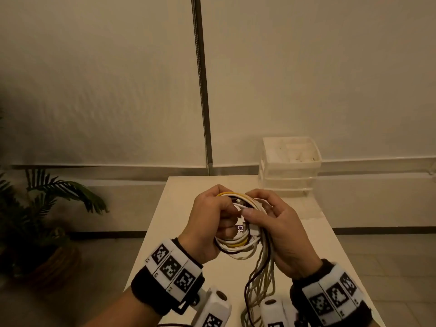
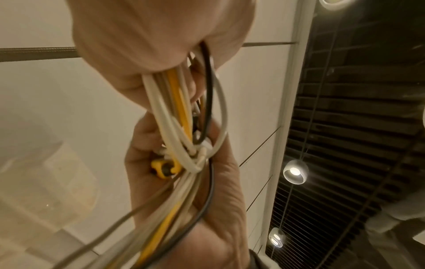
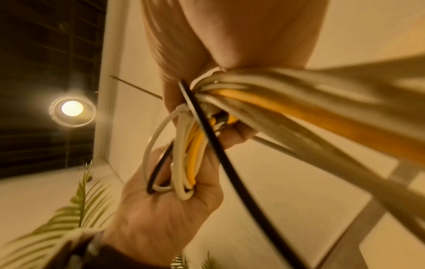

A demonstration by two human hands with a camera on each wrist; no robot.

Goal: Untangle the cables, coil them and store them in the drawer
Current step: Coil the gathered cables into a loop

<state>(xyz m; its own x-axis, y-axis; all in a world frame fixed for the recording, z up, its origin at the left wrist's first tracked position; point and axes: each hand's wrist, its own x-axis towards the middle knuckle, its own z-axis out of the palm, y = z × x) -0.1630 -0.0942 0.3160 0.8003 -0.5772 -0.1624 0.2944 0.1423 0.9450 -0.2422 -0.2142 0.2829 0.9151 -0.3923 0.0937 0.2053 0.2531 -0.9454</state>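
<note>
Table (image 1: pixel 179 223) stretches pale and narrow away from the person, its left edge running just under the left hand (image 1: pixel 207 223) and bare top showing beyond the knuckles. At the far right corner, well past the grip, stands a translucent drawer unit (image 1: pixel 291 166) against the wall; a potted plant (image 1: pixel 42 208) sits on the floor off to the left. Both hands hold the cables (image 1: pixel 238 237) above the tabletop. The left hand's fingers curl round a rough coil of white, yellow and dark strands; the right hand (image 1: pixel 280 230) pinches the same bundle at its upper side. Loose tails hang straight down from the grip towards the person. A yellow connector (image 2: pixel 162 168) sits against the right palm.
</note>
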